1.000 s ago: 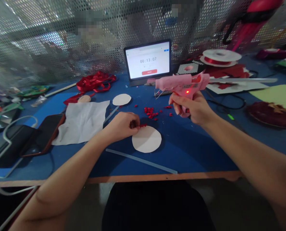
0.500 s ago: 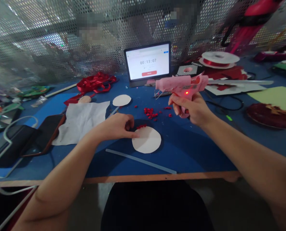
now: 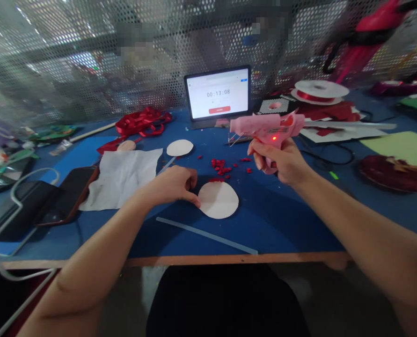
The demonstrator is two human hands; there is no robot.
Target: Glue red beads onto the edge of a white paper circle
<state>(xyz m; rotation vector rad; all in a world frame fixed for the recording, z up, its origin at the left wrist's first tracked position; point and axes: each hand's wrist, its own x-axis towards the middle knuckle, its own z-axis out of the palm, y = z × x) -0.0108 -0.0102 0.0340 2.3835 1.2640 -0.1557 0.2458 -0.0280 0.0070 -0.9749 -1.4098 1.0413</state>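
Our left hand [image 3: 169, 185] has opened from its pinch, one fingertip resting on the edge of the paper disc [image 3: 218, 200], with red bits [image 3: 215, 179] along its top rim. Our right hand [image 3: 281, 161] stays clenched around the pink hot glue gun [image 3: 266, 128], raised above the blue workbench [image 3: 285, 224].

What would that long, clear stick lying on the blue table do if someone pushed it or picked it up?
The hot-glue stick looks round and slim, so it would probably roll if pushed. It lies quite straight, suggesting it's fairly stiff, and being so thin, it's likely light.
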